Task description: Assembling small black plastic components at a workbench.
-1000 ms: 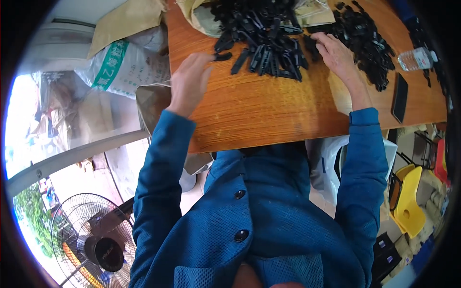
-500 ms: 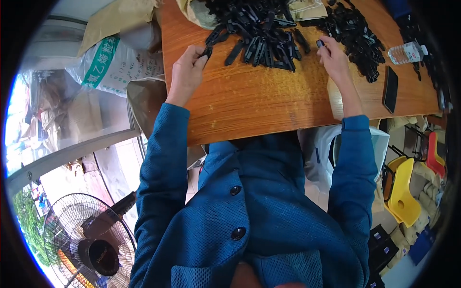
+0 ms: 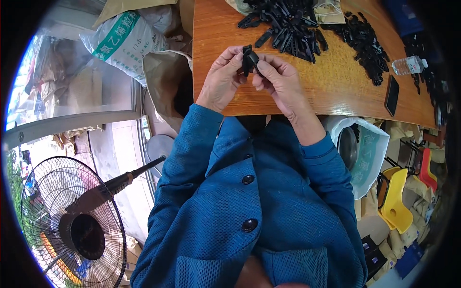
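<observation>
My left hand point(image 3: 222, 80) and my right hand point(image 3: 284, 85) are close together above the near edge of the brown wooden table point(image 3: 336, 93). Pinched in my left fingers is a slim black plastic part point(image 3: 246, 65). The right thumb and fingers grip a small black piece point(image 3: 254, 58) that meets it; whether the two are joined, I cannot tell. Beyond my hands lies a heap of long black plastic parts point(image 3: 293, 31). A second heap of black parts point(image 3: 367, 50) spreads over the table's right side.
To the right are a black phone point(image 3: 392, 96) and a clear bottle on its side point(image 3: 409, 65). An open brown paper bag point(image 3: 165, 72) stands left of the table, near a white sack point(image 3: 126, 45). A fan point(image 3: 81, 235) is at lower left, and a white bag point(image 3: 370, 153) hangs below the table.
Both hands have come together, the left moving right and the right moving left and nearer, each with its black part. The view has shifted slightly left.
</observation>
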Action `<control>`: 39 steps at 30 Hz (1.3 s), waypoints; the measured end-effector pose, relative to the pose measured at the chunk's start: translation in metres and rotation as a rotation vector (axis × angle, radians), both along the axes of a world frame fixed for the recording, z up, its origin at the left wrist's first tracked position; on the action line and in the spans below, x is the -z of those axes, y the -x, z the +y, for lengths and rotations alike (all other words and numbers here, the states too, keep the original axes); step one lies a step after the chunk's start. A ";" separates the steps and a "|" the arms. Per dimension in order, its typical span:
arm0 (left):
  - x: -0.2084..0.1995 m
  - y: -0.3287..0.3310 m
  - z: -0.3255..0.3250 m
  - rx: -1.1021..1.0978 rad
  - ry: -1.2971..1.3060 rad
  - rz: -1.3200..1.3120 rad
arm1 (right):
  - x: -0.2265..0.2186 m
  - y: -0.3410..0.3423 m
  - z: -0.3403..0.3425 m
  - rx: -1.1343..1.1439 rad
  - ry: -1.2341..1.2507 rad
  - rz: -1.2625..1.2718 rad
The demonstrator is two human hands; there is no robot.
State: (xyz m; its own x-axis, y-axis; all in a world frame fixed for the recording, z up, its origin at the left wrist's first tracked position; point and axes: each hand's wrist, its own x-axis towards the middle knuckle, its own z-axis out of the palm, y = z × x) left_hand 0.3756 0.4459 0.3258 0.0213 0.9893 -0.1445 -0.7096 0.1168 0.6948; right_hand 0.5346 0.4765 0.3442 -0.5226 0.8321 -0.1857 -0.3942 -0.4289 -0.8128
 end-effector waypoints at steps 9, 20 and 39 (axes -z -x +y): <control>0.003 -0.013 -0.017 -0.125 -0.046 0.155 | 0.006 0.015 -0.022 0.185 -0.222 -0.250; 0.000 -0.033 -0.020 -0.212 -0.040 0.476 | 0.026 0.006 -0.024 0.271 -0.558 -0.499; -0.016 -0.043 0.022 -0.067 -0.095 0.407 | 0.010 -0.018 0.005 0.170 -0.284 -0.421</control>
